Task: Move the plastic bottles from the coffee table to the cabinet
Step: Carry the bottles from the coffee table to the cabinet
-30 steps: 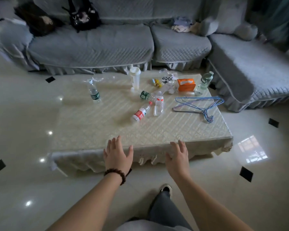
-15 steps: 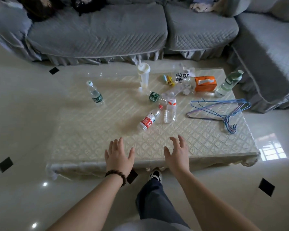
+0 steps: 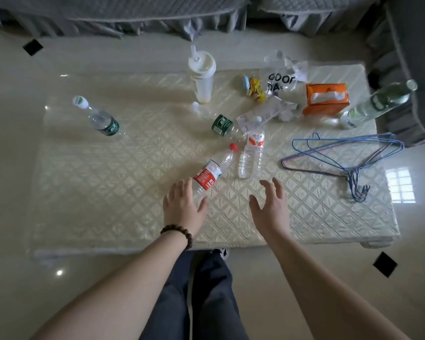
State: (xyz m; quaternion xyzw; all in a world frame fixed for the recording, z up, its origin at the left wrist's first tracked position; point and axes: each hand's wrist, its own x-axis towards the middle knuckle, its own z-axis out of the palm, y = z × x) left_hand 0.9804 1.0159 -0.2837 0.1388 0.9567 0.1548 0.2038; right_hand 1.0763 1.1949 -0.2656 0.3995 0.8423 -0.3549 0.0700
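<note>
Several plastic bottles lie or stand on the cream quilted coffee table (image 3: 108, 192). A red-label bottle (image 3: 212, 171) lies on its side right in front of my left hand (image 3: 183, 208), whose fingertips nearly touch its base. A clear bottle with an orange label (image 3: 252, 154) lies beyond my right hand (image 3: 271, 208). A green-label bottle (image 3: 222, 125) lies further back, another green-label bottle (image 3: 101, 117) stands at the left, and a clear bottle (image 3: 375, 104) stands at the far right. Both hands are open, fingers spread, holding nothing. No cabinet is in view.
A tall white tumbler with a straw (image 3: 203, 74) stands at the back. An orange tissue pack (image 3: 326, 98), a clear printed bag (image 3: 282, 79), wrappers and blue wire hangers (image 3: 341, 155) lie on the right. A grey sofa (image 3: 157, 13) borders the far side and right.
I have stepped closer and leaned over the table. Both hands have moved forward from the near edge to just short of the lying bottles.
</note>
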